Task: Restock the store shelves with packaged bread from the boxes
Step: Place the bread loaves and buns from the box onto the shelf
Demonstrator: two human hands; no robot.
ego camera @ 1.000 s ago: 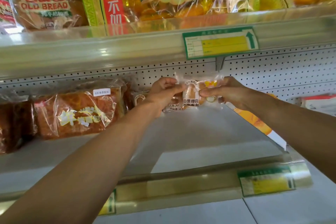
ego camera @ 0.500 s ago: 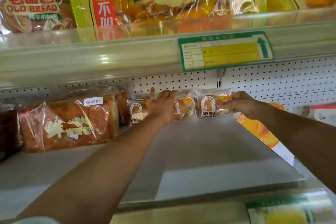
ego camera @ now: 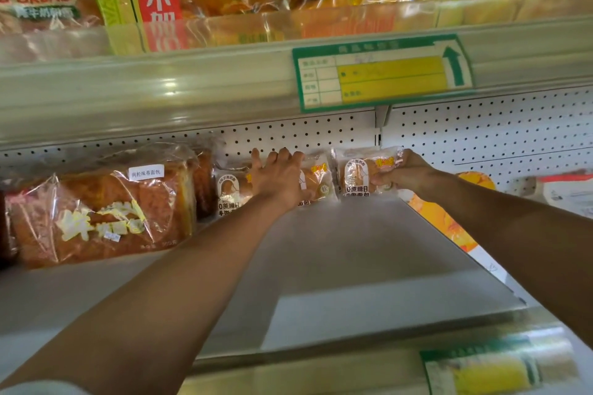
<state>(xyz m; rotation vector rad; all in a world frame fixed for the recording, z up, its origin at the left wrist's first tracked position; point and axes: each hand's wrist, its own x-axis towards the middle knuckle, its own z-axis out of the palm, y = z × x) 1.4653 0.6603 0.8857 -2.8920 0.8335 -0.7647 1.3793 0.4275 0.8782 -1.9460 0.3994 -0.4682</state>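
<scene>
bare shelf front open, loaf left, small packs at back

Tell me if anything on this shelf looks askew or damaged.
Nothing stands out. Three small bread packs stand upright in a row against the pegboard; the left hand presses the middle one, the right hand grips the rightmost.

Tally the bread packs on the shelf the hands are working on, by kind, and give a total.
Small clear-wrapped bread packs standing at the back: 3, left one, middle one under the left hand, right one gripped by the right hand.
Large brown loaves in clear bags: 2, front, behind.
Total: 5. A dark pack at the far left edge is cut off, not counted.
</scene>
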